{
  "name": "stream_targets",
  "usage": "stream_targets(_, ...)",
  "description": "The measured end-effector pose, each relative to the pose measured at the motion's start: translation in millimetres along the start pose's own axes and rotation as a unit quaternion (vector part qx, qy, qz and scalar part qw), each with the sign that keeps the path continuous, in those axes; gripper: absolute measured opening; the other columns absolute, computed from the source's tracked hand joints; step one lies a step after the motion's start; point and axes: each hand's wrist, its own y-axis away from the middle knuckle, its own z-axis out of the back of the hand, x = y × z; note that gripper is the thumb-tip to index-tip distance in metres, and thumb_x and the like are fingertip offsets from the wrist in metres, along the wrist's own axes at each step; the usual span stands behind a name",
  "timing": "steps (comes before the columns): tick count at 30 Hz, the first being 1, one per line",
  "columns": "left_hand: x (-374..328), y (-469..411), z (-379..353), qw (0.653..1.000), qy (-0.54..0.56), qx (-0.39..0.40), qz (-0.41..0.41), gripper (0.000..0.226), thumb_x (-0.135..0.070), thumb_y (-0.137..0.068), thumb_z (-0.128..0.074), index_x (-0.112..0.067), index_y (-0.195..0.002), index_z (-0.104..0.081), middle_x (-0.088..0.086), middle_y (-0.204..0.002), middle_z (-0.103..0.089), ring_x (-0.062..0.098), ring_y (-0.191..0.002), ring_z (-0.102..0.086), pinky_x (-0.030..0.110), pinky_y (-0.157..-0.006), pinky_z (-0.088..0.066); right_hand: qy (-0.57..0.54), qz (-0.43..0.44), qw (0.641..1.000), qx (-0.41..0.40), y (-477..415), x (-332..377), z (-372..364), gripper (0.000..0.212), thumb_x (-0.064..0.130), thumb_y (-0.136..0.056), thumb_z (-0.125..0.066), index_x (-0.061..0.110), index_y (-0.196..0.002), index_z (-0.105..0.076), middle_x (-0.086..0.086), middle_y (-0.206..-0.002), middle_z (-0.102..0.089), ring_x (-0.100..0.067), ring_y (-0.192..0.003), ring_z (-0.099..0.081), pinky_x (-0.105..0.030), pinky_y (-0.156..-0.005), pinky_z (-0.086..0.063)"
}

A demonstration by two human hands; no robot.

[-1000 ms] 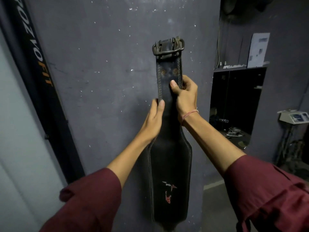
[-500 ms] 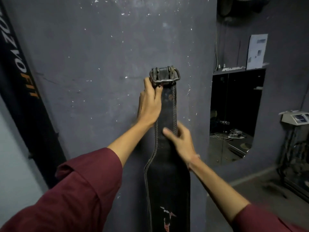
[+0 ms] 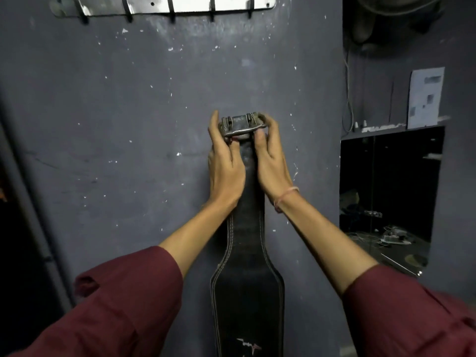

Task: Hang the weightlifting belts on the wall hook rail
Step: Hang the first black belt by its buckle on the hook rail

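A black leather weightlifting belt (image 3: pixel 247 292) hangs upright in front of the grey wall, its metal buckle (image 3: pixel 242 124) at the top. My left hand (image 3: pixel 225 163) grips the belt's left side just under the buckle. My right hand (image 3: pixel 270 161) grips the right side, fingers around the buckle's right end. A shiny metal hook rail (image 3: pixel 164 5) with several hooks is fixed to the wall at the top edge of the view, well above the buckle. No belt hangs on the visible hooks.
The grey wall (image 3: pixel 128 124) fills the middle. A dark opening (image 3: pixel 386 197) on the right shows a cluttered surface with cables. A white paper (image 3: pixel 425 96) is pinned above it. A dark vertical banner runs along the left edge.
My right hand has climbed from the belt's middle to the buckle, joining the left hand. The view has tilted up, bringing the hook rail into sight.
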Motion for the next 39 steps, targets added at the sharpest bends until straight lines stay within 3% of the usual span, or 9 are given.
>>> stream_targets(2, -1.1, -16.1, -10.3, 1.000, -0.017, -0.016, -0.012, 0.046, -0.013, -0.103, -0.038, -0.012, -0.148, -0.030, -0.007, -0.116, -0.059, 0.005, -0.099, -0.059, 0.012, -0.078, -0.045, 0.009, 0.029, 1.000, 0.004, -34.3, -0.2, -1.8, 0.033, 0.026, -0.106, -0.035, 0.014, -0.135, -0.042, 0.016, -0.108, -0.060, 0.014, -0.095, -0.059, -0.012, -0.090, -0.046)
stream_targets(6, -2.5, -56.0, -27.4, 0.998, -0.023, -0.049, -0.033, 0.035, -0.018, -0.105, -0.035, -0.007, -0.137, -0.041, 0.001, -0.109, -0.066, 0.012, -0.095, -0.064, 0.016, -0.073, -0.047, -0.045, 0.062, 0.997, 0.014, -84.7, -0.6, -0.2, 0.021, 0.032, -0.102, -0.044, 0.014, -0.113, -0.047, -0.010, -0.099, -0.070, -0.020, -0.091, -0.070, -0.040, -0.083, -0.058)
stream_targets(10, -16.0, -105.2, -49.0, 0.993, -0.041, -0.072, -0.078, 0.023, -0.019, -0.106, -0.032, -0.002, -0.106, -0.047, -0.008, -0.076, -0.056, -0.011, -0.063, -0.055, 0.008, -0.052, -0.037, -0.124, 0.084, 0.988, -0.029, -139.4, 11.5, 8.8, 0.015, 0.023, -0.101, -0.049, 0.009, -0.099, -0.054, -0.006, -0.083, -0.067, -0.017, -0.079, -0.066, -0.035, -0.073, -0.056)
stream_targets(14, -34.9, -160.9, -71.9, 0.991, -0.063, -0.095, -0.073, 0.026, -0.021, -0.107, -0.029, -0.006, -0.092, -0.043, -0.007, -0.062, -0.042, 0.001, -0.050, -0.044, 0.023, -0.047, -0.027, -0.062, 0.097, 0.989, -0.097, -197.9, 19.2, 17.5, 0.032, 0.028, -0.099, -0.052, -0.002, -0.088, -0.057, -0.008, -0.080, -0.061, -0.015, -0.077, -0.055, -0.039, -0.072, -0.051)
stream_targets(21, -44.9, -241.8, -92.8, 0.985, -0.117, -0.122, -0.046, 0.037, -0.022, -0.107, -0.029, 0.004, -0.098, -0.054, 0.013, -0.083, -0.056, 0.024, -0.071, -0.041, 0.024, -0.060, -0.019, 0.086, 0.078, 0.982, -0.146, -279.7, 46.4, 18.7, 0.046, 0.028, -0.099, -0.051, 0.001, -0.062, -0.047, -0.001, -0.059, -0.042, -0.015, -0.061, -0.033, -0.030, -0.054, -0.022)
stream_targets(24, -44.6, -266.1, -97.5, 0.982, -0.149, -0.112, -0.037, 0.041, -0.022, -0.107, -0.029, 0.006, -0.102, -0.059, 0.020, -0.102, -0.064, 0.028, -0.084, -0.050, 0.023, -0.065, -0.024, 0.144, 0.052, 0.976, -0.155, -304.5, 48.0, 16.4, 0.053, 0.031, -0.100, -0.050, 0.014, -0.053, -0.032, -0.006, -0.066, -0.042, -0.020, -0.055, -0.030, -0.030, -0.055, -0.025)
stream_targets(29, -45.1, -282.6, -101.9, 0.983, -0.155, -0.100, -0.014, 0.045, -0.019, -0.106, -0.031, 0.007, -0.097, -0.066, 0.025, -0.105, -0.069, 0.035, -0.105, -0.062, 0.037, -0.108, -0.037, 0.170, 0.015, 0.973, -0.152, -322.1, 47.8, 13.7, 0.046, 0.030, -0.099, -0.050, 0.015, -0.058, -0.035, -0.012, -0.085, -0.049, -0.028, -0.072, -0.040, -0.030, -0.064, -0.030)
stream_targets(35, -45.6, -287.5, -102.3, 0.982, -0.155, -0.098, 0.052, 0.043, -0.022, -0.105, -0.035, 0.009, -0.105, -0.065, 0.025, -0.114, -0.067, 0.037, -0.111, -0.061, 0.034, -0.093, -0.045, 0.197, 0.005, 0.971, -0.133, -321.0, 53.5, 15.6, 0.023, 0.023, -0.098, -0.048, 0.005, -0.087, -0.058, -0.012, -0.092, -0.054, -0.029, -0.078, -0.047, -0.028, -0.064, -0.030)
stream_targets(39, -38.7, -283.1, -102.7, 0.981, -0.168, -0.076, 0.057, 0.046, -0.025, -0.105, -0.034, 0.009, -0.103, -0.065, 0.025, -0.111, -0.067, 0.038, -0.105, -0.062, 0.034, -0.077, -0.043, 0.193, 0.007, 0.973, -0.127, -315.3, 43.8, 16.3, 0.033, 0.026, -0.101, -0.044, 0.003, -0.086, -0.063, -0.012, -0.089, -0.060, -0.027, -0.072, -0.049, -0.028, -0.064, -0.032)
